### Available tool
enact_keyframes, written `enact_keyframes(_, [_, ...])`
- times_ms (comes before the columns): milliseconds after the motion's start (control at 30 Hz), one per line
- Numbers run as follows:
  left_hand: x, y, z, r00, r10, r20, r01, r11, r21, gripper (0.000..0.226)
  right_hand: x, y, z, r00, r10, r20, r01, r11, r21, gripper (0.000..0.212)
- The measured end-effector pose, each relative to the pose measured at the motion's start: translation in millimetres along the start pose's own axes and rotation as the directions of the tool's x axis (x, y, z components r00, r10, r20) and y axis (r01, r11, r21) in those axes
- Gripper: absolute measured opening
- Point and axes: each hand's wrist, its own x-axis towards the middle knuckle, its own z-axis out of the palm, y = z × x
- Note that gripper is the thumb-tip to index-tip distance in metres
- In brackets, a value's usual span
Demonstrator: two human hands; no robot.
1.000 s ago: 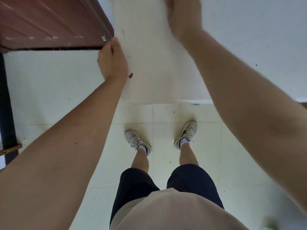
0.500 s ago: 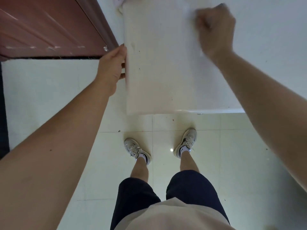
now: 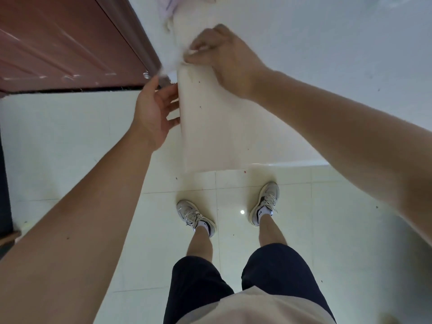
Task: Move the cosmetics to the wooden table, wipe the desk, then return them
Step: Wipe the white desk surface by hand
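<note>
No cosmetics, desk or wooden table are in view. My right hand is curled and pinches a blurred white tissue at the corner of a white wall panel. Just below it, my left hand has its fingers spread, with the fingertips against the panel's left edge. Above the tissue, at the top of the frame, hangs a pale pinkish-white cloth.
A reddish-brown door stands at the upper left, its edge close to my left hand. Pale floor tiles lie below, with my feet in grey sneakers close to the panel's base. A dark post runs down the left edge.
My right hand has dropped from the top of the frame and swung left to the panel's corner, now pinching the tissue. My left hand has opened its fingers along the panel's edge.
</note>
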Motion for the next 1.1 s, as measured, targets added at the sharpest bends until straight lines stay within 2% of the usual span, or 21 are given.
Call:
enact_keyframes(33, [0, 0, 0, 1.0, -0.007, 0.006, 0.007, 1.0, 0.0, 0.057, -11, 11, -6, 0.998, 0.043, -0.037, -0.042, 0.999, 0.031, 0.059])
enact_keyframes(67, [-1, 0, 0, 1.0, -0.013, 0.011, 0.013, 1.0, 0.005, 0.061, -8, 32, -5, 0.997, 0.076, -0.004, -0.075, 0.996, 0.043, 0.06])
enact_keyframes(100, [-1, 0, 0, 1.0, -0.018, 0.012, 0.017, 1.0, 0.012, 0.064, -4, 38, -12, 0.985, 0.174, -0.012, -0.173, 0.984, 0.04, 0.061])
enact_keyframes(167, [-2, 0, -2, 1.0, -0.021, 0.01, 0.02, 1.0, 0.017, 0.065, 21, 43, -20, 0.954, 0.299, -0.012, -0.292, 0.938, 0.185, 0.059])
enact_keyframes(233, [-1, -2, -5, 1.0, -0.02, 0.009, 0.02, 1.0, 0.007, 0.064, 39, 28, -22, 0.956, 0.27, 0.118, -0.288, 0.94, 0.184, 0.046])
enact_keyframes(267, [0, -3, -6, 1.0, -0.02, 0.013, 0.02, 1.0, -0.009, 0.064, 48, 21, -20, 0.983, 0.177, 0.049, -0.182, 0.972, 0.146, 0.041])
enact_keyframes(333, [-1, -5, -10, 0.999, -0.024, 0.03, 0.025, 0.998, -0.06, 0.067, 55, 14, -13, 0.988, 0.15, -0.042, -0.14, 0.971, 0.194, 0.044])
enact_keyframes(367, [-2, -6, -13, 0.999, -0.027, 0.046, 0.031, 0.995, -0.092, 0.07, 55, 10, -8, 0.983, 0.172, -0.057, -0.152, 0.954, 0.258, 0.044])
enact_keyframes(433, [-4, -9, -19, 0.996, -0.034, 0.078, 0.046, 0.986, -0.158, 0.076, 47, -15, -1, 0.968, 0.25, 0.007, -0.243, 0.933, 0.267, 0.05])
enact_keyframes(467, [-4, -10, -22, 0.995, -0.038, 0.09, 0.054, 0.98, -0.19, 0.079, 35, -26, 11, 0.964, 0.266, -0.033, -0.253, 0.944, 0.212, 0.057])
enact_keyframes(533, [-4, -13, -27, 0.993, -0.044, 0.111, 0.072, 0.964, -0.255, 0.083, -14, -52, 27, 0.985, 0.17, -0.041, -0.158, 0.965, 0.212, 0.064])
enact_keyframes(633, [-3, -15, -27, 0.991, -0.048, 0.125, 0.084, 0.949, -0.303, 0.083, -104, -80, 36, 0.998, -0.041, 0.056, 0.022, 0.95, 0.311, 0.069])
enact_keyframes(700, [-3, -15, -26, 0.993, -0.045, 0.105, 0.073, 0.958, -0.276, 0.082, -141, -84, 34, 0.962, -0.203, 0.185, 0.139, 0.941, 0.308, 0.074])
enact_keyframes(767, [-4, -14, -25, 0.994, -0.036, 0.099, 0.061, 0.964, -0.26, 0.081, -136, -62, 29, 0.935, -0.249, 0.253, 0.144, 0.918, 0.371, 0.076])
enact_keyframes(800, [-5, -14, -23, 0.995, -0.033, 0.091, 0.055, 0.966, -0.252, 0.08, -120, -42, 28, 0.957, -0.186, 0.222, 0.097, 0.927, 0.362, 0.073])
enact_keyframes(867, [-8, -14, -18, 0.998, -0.024, 0.055, 0.036, 0.974, -0.222, 0.076, -64, 3, 6, 0.988, 0.038, 0.149, -0.074, 0.966, 0.249, 0.064])
enact_keyframes(933, [-10, -17, -14, 1.0, -0.013, 0.026, 0.019, 0.977, -0.211, 0.073, -20, 26, -6, 0.951, 0.294, 0.094, -0.306, 0.94, 0.15, 0.058])
enact_keyframes(967, [-11, -19, -13, 1.0, -0.01, 0.022, 0.015, 0.974, -0.227, 0.073, -13, 21, -8, 0.921, 0.373, 0.117, -0.386, 0.913, 0.131, 0.057])
enact_keyframes(1000, [-12, -21, -13, 1.0, -0.006, 0.02, 0.011, 0.969, -0.246, 0.074, -10, 13, -6, 0.919, 0.37, 0.136, -0.389, 0.907, 0.16, 0.058])
enact_keyframes(1100, [-14, -22, -13, 1.0, 0.001, 0.017, 0.003, 0.961, -0.276, 0.075, -13, -21, 8, 0.964, 0.257, 0.072, -0.266, 0.948, 0.175, 0.057])
